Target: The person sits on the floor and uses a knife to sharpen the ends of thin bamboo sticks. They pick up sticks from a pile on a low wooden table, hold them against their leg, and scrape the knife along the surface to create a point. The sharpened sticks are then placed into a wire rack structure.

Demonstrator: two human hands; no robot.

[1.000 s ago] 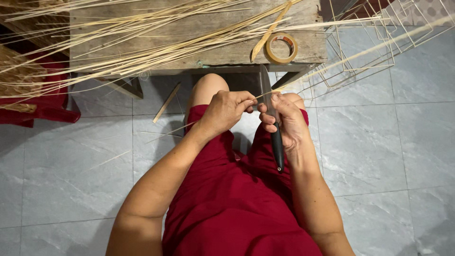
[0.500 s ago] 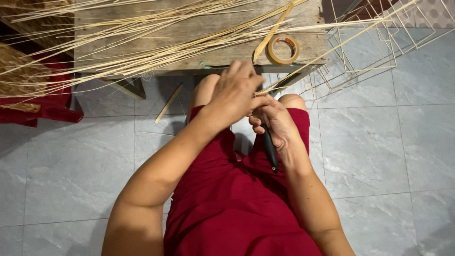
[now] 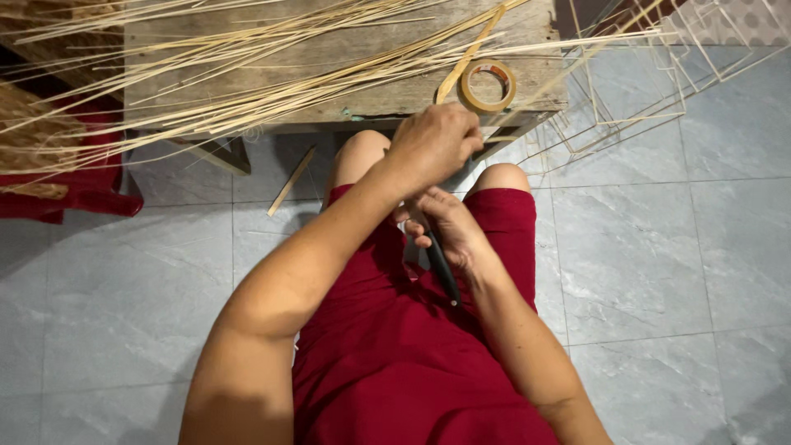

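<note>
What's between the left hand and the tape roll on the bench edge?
Nothing visible. The left hand is closed at the wooden bench edge, just below-left of the tape roll; only bare wood shows between them. The right hand holds a dark-handled knife lower down.

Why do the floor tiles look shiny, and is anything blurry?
Head view: soft, even light gives the grey floor tiles a faint sheen; a soft shadow lies left of the left arm; the left hand looks slightly motion-blurred; the tape roll stays sharp.
</note>
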